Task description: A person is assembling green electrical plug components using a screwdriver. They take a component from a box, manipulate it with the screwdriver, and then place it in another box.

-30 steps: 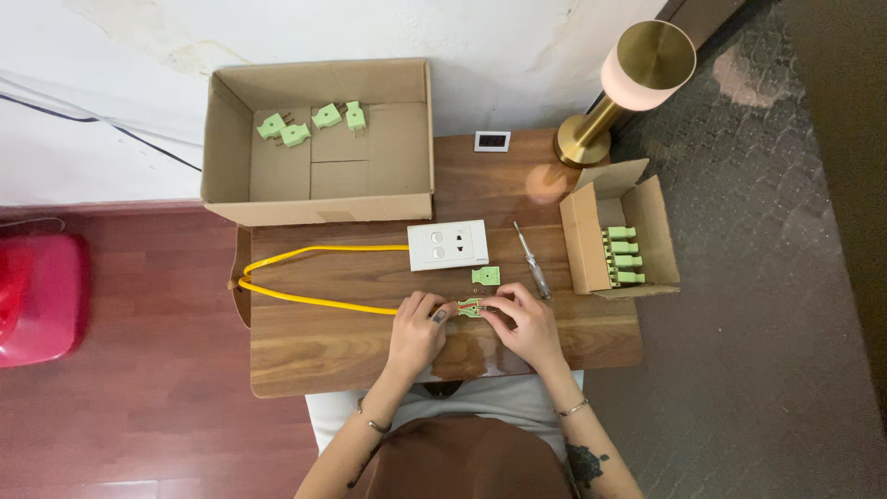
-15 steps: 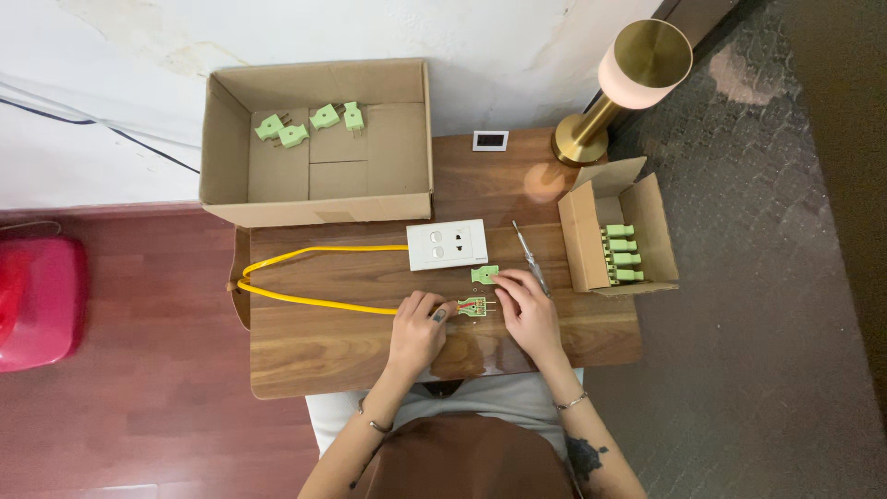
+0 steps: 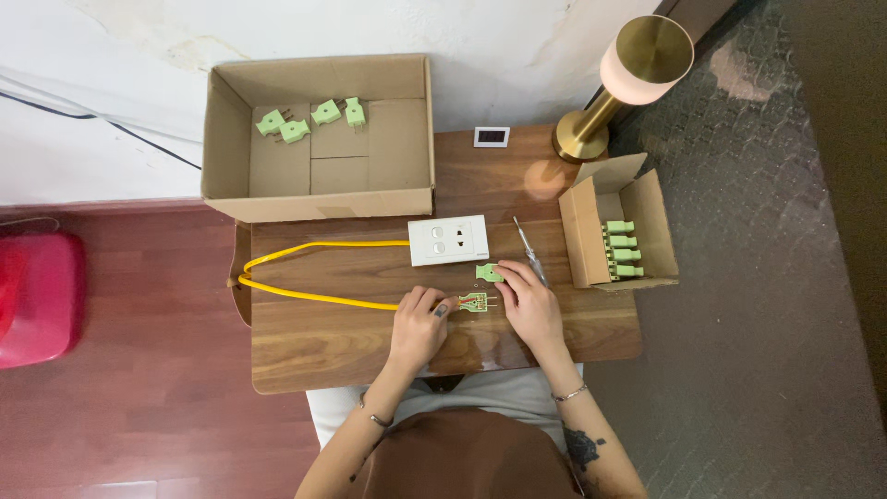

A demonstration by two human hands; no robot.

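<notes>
On the wooden table, my left hand pinches the end of a yellow cable where it enters an opened green plug half with exposed wires and prongs. My right hand rests just right of that plug, fingertips touching a loose green plug cover lying above it. The cable loops left and runs back to a white socket block.
A screwdriver lies right of the socket block. A small open carton with several green plugs stands at the right. A large cardboard box at the back holds several green plugs. A brass lamp and a small white display stand behind.
My right hand has shifted up from the wired plug half toward the loose green cover. My left hand stays on the cable end.
</notes>
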